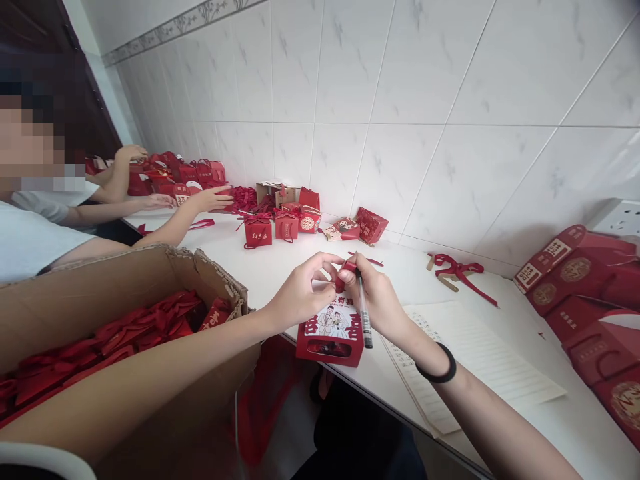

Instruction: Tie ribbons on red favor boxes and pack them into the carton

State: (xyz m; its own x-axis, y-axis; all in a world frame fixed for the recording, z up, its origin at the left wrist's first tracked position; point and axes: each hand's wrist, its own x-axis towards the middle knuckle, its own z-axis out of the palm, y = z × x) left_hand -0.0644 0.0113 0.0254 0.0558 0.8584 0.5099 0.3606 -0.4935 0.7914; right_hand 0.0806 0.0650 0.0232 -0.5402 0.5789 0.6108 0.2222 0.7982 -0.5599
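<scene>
Left hand (307, 287): grip pinching red ribbon (349, 265). Right hand (377, 290): grip pinching same ribbon, pen (365, 317) held alongside. Red gift box (330, 327), couple printed on face: at counter (405, 270) edge, beneath both hands. Lined sheets (485, 353): right of box. Cardboard carton (145, 273): left of box.

Shiny satin ribbon (341, 284), smooth paperboard box (331, 328), clear plastic pen (365, 310), rough-edged corrugated cardboard carton (125, 280), glossy wall tiles (345, 80)
</scene>
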